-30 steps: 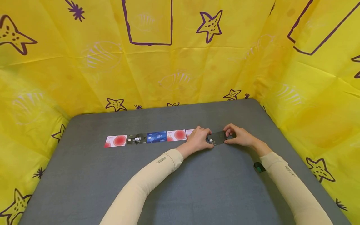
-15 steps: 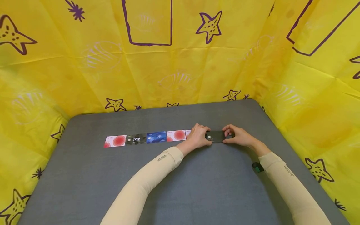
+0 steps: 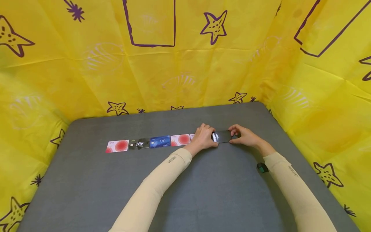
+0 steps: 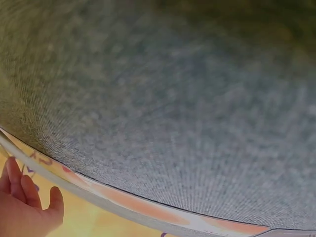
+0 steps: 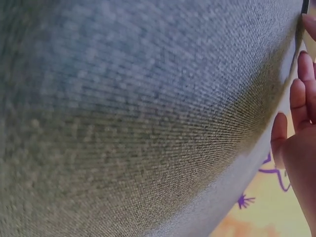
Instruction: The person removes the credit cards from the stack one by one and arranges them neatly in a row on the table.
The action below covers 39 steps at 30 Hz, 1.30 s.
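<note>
A black card (image 3: pixel 223 136) with a bright glare on its left part is held between my two hands in the head view. My left hand (image 3: pixel 204 138) grips its left end, thumb at the near edge and fingers at the far edge. At the right end, my right hand (image 3: pixel 245 136) pinches the card with thumb and fingers. Under and behind my left hand lies a pink-and-red card (image 3: pixel 192 136), mostly hidden. Farther left in the same row are another pink-and-red card (image 3: pixel 180 140), a blue VIP card (image 3: pixel 160 141), a black Vip card (image 3: pixel 139 144) and a pink-and-red card (image 3: pixel 117 146).
The cards lie on a grey cloth-covered table (image 3: pixel 191 187). Yellow curtains (image 3: pixel 150 77) with starfish and fish drawings stand around its back and sides. A dark band (image 3: pixel 262 167) with a green part shows at my right wrist.
Both hands, with the black card between them, have shifted slightly away from me. The card's tilt has changed, and glare now covers its left part. The view has shifted a little.
</note>
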### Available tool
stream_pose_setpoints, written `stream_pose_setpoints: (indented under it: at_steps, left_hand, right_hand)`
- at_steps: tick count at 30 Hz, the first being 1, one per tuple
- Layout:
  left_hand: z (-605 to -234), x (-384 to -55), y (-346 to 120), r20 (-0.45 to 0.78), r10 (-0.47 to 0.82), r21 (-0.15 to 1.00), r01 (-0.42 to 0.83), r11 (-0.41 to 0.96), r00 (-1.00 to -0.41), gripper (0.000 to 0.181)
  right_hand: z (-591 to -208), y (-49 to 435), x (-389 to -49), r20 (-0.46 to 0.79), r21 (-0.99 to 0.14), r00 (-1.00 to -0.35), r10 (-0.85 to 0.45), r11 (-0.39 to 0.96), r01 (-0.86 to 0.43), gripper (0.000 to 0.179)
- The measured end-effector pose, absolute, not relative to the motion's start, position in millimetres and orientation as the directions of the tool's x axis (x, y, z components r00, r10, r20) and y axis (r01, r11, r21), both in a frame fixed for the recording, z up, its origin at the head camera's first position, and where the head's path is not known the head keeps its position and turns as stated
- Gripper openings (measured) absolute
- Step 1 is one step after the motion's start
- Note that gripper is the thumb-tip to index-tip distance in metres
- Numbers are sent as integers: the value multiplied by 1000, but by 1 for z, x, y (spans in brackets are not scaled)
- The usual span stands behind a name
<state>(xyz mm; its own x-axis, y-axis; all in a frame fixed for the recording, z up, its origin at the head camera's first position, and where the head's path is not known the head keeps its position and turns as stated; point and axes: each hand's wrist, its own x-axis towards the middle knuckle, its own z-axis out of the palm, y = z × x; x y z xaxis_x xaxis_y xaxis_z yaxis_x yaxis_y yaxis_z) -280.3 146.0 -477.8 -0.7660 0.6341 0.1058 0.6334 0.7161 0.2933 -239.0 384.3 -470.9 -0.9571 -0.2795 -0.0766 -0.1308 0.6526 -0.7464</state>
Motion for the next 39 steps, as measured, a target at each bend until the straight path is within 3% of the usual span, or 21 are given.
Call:
stream_pose_setpoints:
  at_steps: [21, 39]
  left_hand:
    - [-479, -285, 142, 47, 627, 326, 605, 726, -777, 52]
    - [-479, -286, 130, 66, 627, 342, 608, 717, -776, 51]
  right_hand:
    - [-474, 386, -248, -48, -685, -920, -388, 683, -252, 39]
    - [-473, 377, -252, -18, -627, -935, -354, 733, -265, 38]
